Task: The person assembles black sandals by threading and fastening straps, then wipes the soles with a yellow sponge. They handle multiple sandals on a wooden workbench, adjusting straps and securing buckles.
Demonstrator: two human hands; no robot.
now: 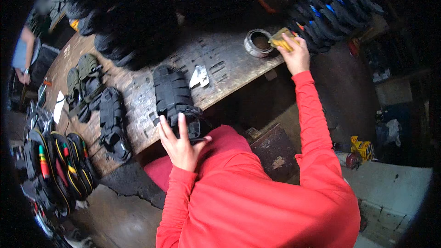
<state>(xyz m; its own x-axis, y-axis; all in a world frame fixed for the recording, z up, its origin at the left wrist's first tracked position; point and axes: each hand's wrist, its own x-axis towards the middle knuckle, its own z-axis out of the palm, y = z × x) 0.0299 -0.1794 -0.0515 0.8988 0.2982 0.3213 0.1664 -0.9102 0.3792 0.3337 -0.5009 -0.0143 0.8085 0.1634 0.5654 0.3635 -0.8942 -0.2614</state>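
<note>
My right hand [294, 54] reaches far out to the right and pinches a yellow sponge-like piece [281, 38]. That piece is beside the rim of a round, open can [258, 45] with dark contents. My left hand [180, 149] rests with spread fingers on the near end of a black strappy sandal [172, 89] at the bench's front edge. The sandal's straps are partly hidden under my fingers. To its left lies another black sandal [114, 121], and farther left is an olive-green pair [86, 80].
The worn wooden bench [229, 79] has a scrap of white paper [199, 76] on it. Dark stacks [133, 14] stand at the back. Soles [59, 167] hang or lie at left; more footwear [328, 7] is piled at right. Another person's arm [27, 50] shows far left.
</note>
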